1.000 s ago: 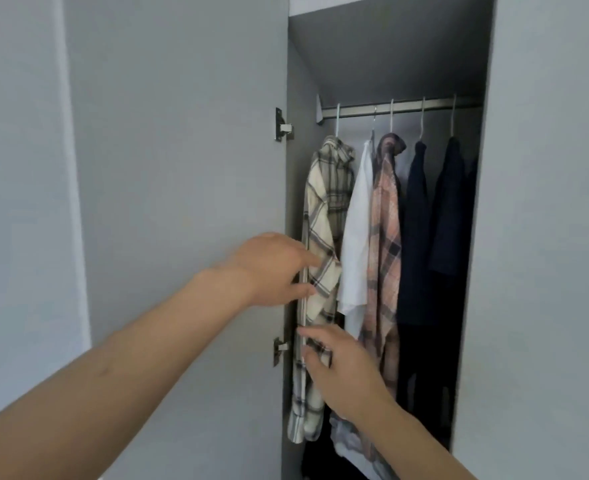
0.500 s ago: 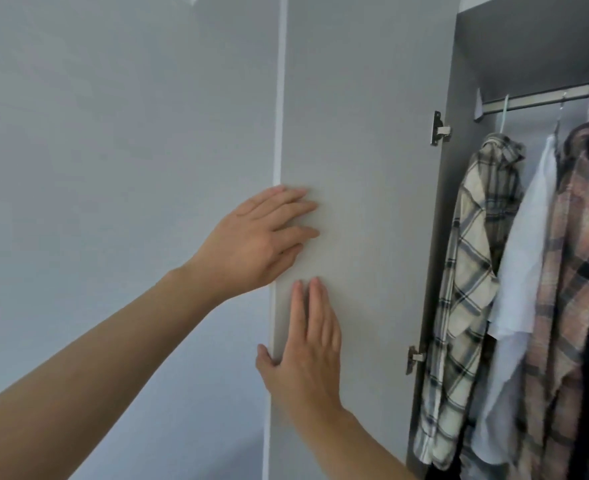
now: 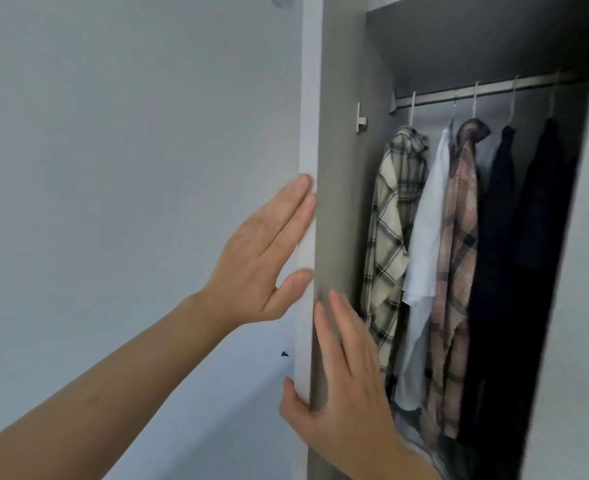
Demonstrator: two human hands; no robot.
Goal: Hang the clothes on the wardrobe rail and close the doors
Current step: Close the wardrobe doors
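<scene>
Grey door has swung edge-on, closing over the hung clothes; your left hand presses flat-fingered at its edge, and your right hand pinches that edge.

Five hanging garments, one rail, two doors, two hands

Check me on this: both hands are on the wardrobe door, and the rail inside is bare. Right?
Not quite. The left hand and right hand are on the door, but the rail is not bare: the head view shows a cream checked shirt, a white shirt, a pink checked shirt and two dark garments hanging from it.
</scene>
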